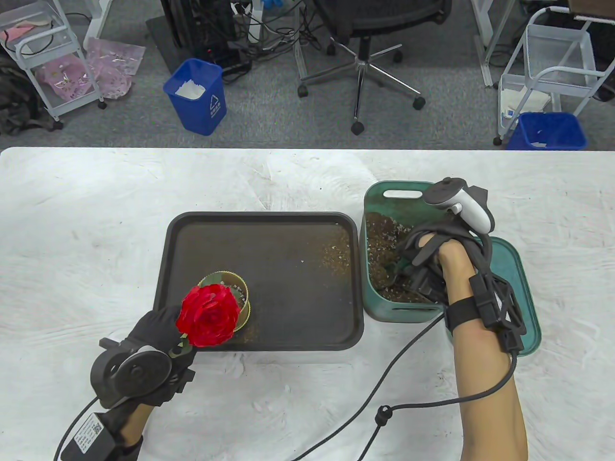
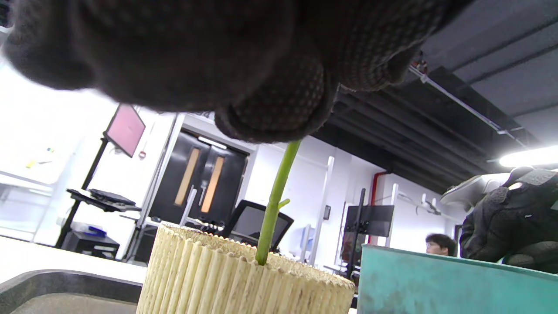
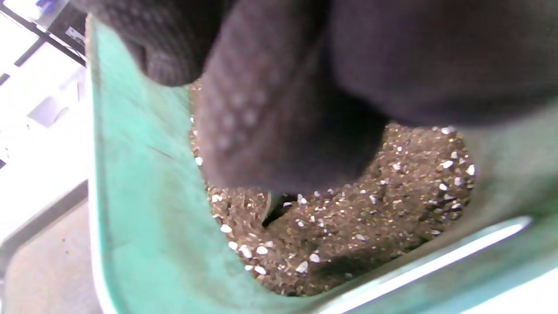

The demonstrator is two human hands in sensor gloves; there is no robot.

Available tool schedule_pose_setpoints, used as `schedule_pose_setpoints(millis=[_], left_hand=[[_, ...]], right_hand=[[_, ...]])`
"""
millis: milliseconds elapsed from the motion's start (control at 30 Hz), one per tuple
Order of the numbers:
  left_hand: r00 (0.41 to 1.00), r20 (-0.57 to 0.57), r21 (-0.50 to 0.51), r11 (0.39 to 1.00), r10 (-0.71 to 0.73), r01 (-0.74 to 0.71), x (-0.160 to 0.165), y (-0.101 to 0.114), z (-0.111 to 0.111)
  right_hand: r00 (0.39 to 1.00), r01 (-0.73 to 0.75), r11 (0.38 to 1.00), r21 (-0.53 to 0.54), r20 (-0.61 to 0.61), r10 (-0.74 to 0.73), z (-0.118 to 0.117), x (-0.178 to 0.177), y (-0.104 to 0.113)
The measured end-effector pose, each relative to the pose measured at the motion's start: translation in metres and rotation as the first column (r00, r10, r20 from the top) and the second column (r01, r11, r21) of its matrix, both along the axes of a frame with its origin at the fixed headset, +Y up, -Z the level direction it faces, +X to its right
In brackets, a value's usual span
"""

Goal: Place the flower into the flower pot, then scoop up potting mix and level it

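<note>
A red flower [image 1: 209, 314] stands over the pale ribbed flower pot [image 1: 239, 288] on the black tray [image 1: 298, 269]. My left hand [image 1: 161, 329] pinches its green stem [image 2: 274, 205] just below the bloom; the stem's lower end reaches down into the flower pot [image 2: 226, 279]. My right hand [image 1: 425, 261] is down inside the green bin [image 1: 379, 307] of potting mix [image 1: 379, 240], fingers curled round a green scoop [image 1: 402, 264] that is mostly hidden. In the right wrist view its fingers [image 3: 279, 113] hang over the potting mix [image 3: 370, 218], with the scoop's edge [image 3: 270, 208] in it.
The bin's green lid [image 1: 521, 288] lies right of the bin, under my right forearm. Spilled mix [image 1: 336, 254] dots the tray's right side. A black cable [image 1: 384, 413] runs across the table near the front edge. A person is seen far behind the bin [image 2: 436, 279].
</note>
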State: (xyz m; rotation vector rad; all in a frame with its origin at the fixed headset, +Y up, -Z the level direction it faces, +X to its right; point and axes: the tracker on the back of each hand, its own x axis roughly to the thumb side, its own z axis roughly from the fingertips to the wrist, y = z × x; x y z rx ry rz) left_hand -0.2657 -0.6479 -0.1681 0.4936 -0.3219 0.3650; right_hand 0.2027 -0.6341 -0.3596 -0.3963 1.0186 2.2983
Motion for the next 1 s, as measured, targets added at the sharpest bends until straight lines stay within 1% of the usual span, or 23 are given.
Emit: schedule_pose_setpoints(millis=[267, 700, 1000], left_hand=[[1.0, 0.008, -0.007, 1.0, -0.01, 0.01, 0.003, -0.001, 0.0], [1.0, 0.011, -0.006, 1.0, -0.013, 0.013, 0.004, -0.001, 0.0], [1.0, 0.014, -0.004, 1.0, -0.018, 0.018, 0.005, -0.001, 0.001]], right_hand=[[0.999, 0.033, 0.999, 0.021, 0.025, -0.033, 0.001, 0.001, -0.001], [0.98, 0.08, 0.991, 0.106, 0.175, -0.097, 0.001, 0.012, 0.0], [0.941, 0.175, 0.963, 0.206, 0.253, -0.225, 0.007, 0.027, 0.011]])
